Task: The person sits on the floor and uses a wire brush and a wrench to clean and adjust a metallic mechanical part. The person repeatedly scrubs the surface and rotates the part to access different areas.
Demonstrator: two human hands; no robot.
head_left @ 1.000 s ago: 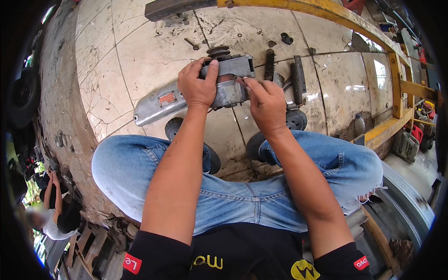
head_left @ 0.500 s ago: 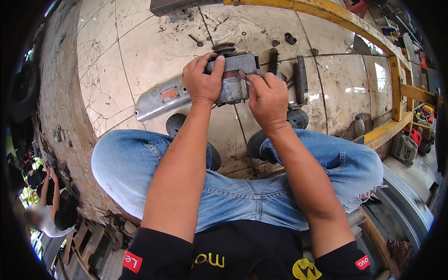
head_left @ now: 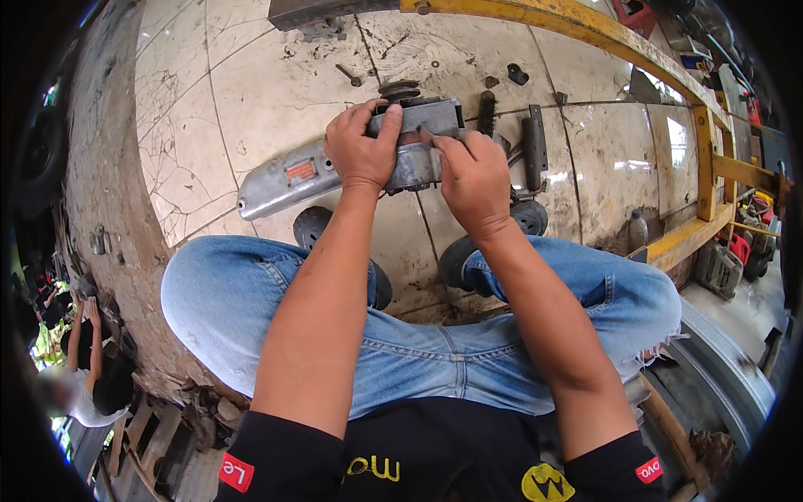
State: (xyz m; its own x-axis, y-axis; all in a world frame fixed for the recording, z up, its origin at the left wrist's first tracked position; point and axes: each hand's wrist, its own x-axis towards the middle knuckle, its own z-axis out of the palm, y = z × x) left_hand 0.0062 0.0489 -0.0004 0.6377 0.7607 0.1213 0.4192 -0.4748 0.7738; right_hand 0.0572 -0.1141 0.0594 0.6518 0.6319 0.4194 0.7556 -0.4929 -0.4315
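Observation:
A grey cast-metal machine housing (head_left: 288, 180) with a long arm and an orange label lies on the tiled floor between my feet. A stepped pulley (head_left: 400, 89) sticks out at its far side. My left hand (head_left: 364, 151) is wrapped over the middle of the housing, thumb along the top, holding it. At the boxy right end, my right hand (head_left: 475, 176) is closed in a pinch against a reddish-brown strip (head_left: 410, 138) on the housing. A small brownish tip shows at those fingers; what it belongs to is hidden.
Right of the housing lie a dark bristly piece (head_left: 487, 113) and a dark metal bar (head_left: 534, 151). A bolt (head_left: 349, 75) and a small black part (head_left: 518, 74) lie beyond. A yellow metal frame (head_left: 577, 25) borders the far right; a plastic bottle (head_left: 638, 227) stands beside it. Another person (head_left: 92, 376) sits far left.
My right hand has shifted slightly left along the reddish strip, still pinched. My left hand keeps its hold. The whole view has shifted a little.

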